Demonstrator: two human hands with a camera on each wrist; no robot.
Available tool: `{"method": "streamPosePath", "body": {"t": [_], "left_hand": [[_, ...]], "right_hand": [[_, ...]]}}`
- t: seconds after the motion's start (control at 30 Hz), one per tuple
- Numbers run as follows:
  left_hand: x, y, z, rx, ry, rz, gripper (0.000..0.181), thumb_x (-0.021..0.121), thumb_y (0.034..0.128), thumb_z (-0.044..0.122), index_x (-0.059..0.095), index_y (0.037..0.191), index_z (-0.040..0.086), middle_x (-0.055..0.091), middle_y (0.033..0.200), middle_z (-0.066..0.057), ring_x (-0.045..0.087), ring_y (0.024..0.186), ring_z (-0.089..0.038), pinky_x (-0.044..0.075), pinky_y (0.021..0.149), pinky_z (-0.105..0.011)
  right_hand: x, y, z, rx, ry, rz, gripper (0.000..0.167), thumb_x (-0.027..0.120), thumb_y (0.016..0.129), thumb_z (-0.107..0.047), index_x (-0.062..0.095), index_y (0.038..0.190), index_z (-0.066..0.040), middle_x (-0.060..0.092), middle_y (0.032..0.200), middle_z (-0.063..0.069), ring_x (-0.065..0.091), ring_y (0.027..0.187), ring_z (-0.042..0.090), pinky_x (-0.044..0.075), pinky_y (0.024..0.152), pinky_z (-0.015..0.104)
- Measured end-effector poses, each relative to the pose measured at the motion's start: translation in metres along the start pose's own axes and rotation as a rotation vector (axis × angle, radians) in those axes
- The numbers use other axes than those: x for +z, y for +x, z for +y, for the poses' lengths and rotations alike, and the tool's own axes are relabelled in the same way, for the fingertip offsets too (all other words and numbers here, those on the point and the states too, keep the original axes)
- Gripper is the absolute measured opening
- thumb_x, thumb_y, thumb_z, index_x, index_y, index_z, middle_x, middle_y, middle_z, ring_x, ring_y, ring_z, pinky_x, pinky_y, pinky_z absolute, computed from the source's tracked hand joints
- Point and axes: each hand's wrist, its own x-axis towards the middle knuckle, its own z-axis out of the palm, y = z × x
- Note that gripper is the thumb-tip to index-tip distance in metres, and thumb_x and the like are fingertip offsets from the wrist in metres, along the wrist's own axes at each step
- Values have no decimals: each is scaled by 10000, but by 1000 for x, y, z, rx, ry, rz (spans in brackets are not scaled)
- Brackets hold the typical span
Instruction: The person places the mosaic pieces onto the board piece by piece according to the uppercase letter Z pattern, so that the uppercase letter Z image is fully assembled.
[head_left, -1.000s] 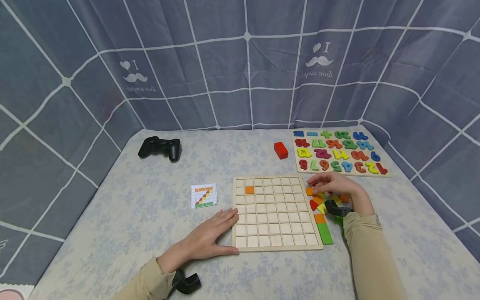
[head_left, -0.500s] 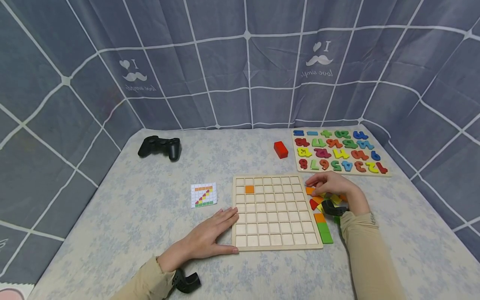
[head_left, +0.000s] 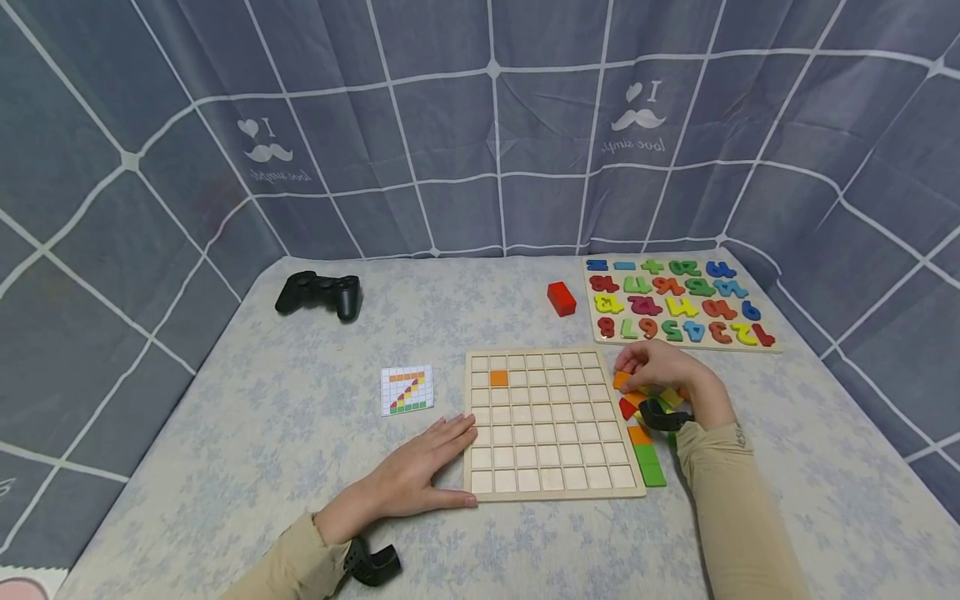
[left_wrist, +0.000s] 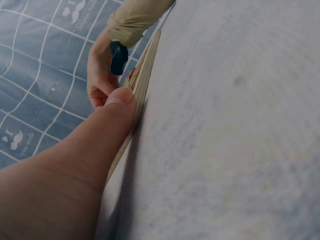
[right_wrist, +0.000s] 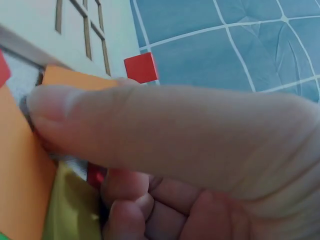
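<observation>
A person's right hand (head_left: 667, 371) bends over the right side of a square pale-wood grid board (head_left: 551, 435), its thumb and forefinger nearly together on an orange square tile (right_wrist: 75, 76), which they pinch just beside the board's edge; the other fingers curl inward. Under and around that hand lies a heap of loose red, orange, yellow and green tiles (head_left: 636, 400), with green square tiles (head_left: 650, 467) nearer the person, along the board's right edge. The left hand (head_left: 412, 475) lies with its fingers straight and its thumb spread apart, grasping nothing, the fingertips and thumb touching the board's left edge. One orange square piece (head_left: 498, 379) sits in the second row from the far side, second column from the left. Left of the board is a white gridded card (head_left: 407, 390) with a coloured zigzag pattern. Beyond the board stand a red rectangular block (head_left: 562, 299) and, farther right, a wooden puzzle board of coloured numbers (head_left: 660, 342); a black game controller (head_left: 318, 294) rests at the far left of the pale blue-patterned tablecloth (head_left: 187, 467).
</observation>
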Motion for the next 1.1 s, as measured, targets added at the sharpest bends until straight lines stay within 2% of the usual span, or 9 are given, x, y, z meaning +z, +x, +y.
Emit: {"method": "streamPosePath", "body": {"t": [0.13, 0.23, 0.3, 0.37, 0.47, 0.53, 0.67, 0.87, 1.1], "left_hand": [[0, 0, 0, 2, -1, 3, 902, 579, 825, 624, 308, 1470, 55, 205, 1549, -41, 159, 1413, -168, 149, 1165, -343], [1, 0, 0, 3, 0, 4, 901, 579, 825, 624, 310, 1469, 55, 206, 1549, -42, 159, 1413, -167, 151, 1164, -345], [1, 0, 0, 3, 2, 4, 902, 577, 825, 627, 309, 1470, 55, 206, 1549, -43, 159, 1413, -167, 152, 1164, -346], [1, 0, -1, 2, 2, 3, 904, 575, 825, 629, 308, 1470, 55, 205, 1549, -43, 158, 1413, -165, 152, 1164, -347], [0, 0, -1, 3, 2, 4, 906, 576, 824, 628, 308, 1470, 53, 206, 1548, -45, 159, 1413, -166, 152, 1164, -348], [0, 0, -1, 5, 1, 5, 904, 577, 825, 626, 308, 1469, 52, 208, 1548, -46, 161, 1413, -168, 151, 1164, -347], [1, 0, 0, 7, -2, 6, 902, 579, 826, 623, 307, 1470, 52, 209, 1547, -48, 163, 1413, -172, 150, 1164, -343], [1, 0, 0, 4, -1, 5, 898, 575, 827, 626, 312, 1469, 55, 206, 1549, -42, 164, 1412, -169, 155, 1163, -346], [1, 0, 0, 1, -4, 6, 898, 572, 827, 627, 310, 1470, 57, 203, 1550, -37, 163, 1412, -162, 158, 1163, -348]], "right_hand": [[-3, -2, -5, 8, 19, 18, 302, 777, 773, -166, 566, 924, -11, 513, 785, 63, 466, 669, 213, 394, 513, 257], [-2, -3, -13, -54, -1, 85, 292, 770, 787, -190, 584, 924, -11, 554, 791, 57, 470, 670, 201, 402, 524, 253], [1, -2, -23, -120, -1, 142, 275, 753, 806, -190, 613, 948, 1, 604, 826, 66, 501, 698, 208, 441, 563, 271], [6, 0, -35, -176, 9, 194, 264, 729, 833, -197, 644, 989, -2, 646, 890, 75, 548, 790, 210, 487, 666, 287], [18, 5, -52, -240, 61, 226, 250, 692, 867, -188, 673, 1046, -14, 667, 991, 99, 598, 881, 232, 525, 758, 321], [28, 9, -62, -274, 79, 235, 243, 676, 881, -186, 684, 1067, -29, 667, 1035, 103, 612, 924, 234, 532, 803, 333], [49, 17, -77, -332, 90, 244, 224, 660, 892, -163, 696, 1068, -29, 673, 1041, 107, 623, 929, 239, 543, 813, 360], [77, 33, -83, -392, 8, 263, 167, 642, 900, -131, 711, 1030, -52, 681, 998, 78, 628, 901, 226, 536, 814, 374], [96, 45, -78, -339, -70, 228, 131, 628, 909, -136, 717, 1005, -122, 679, 978, 12, 615, 926, 202, 517, 842, 372]]}}
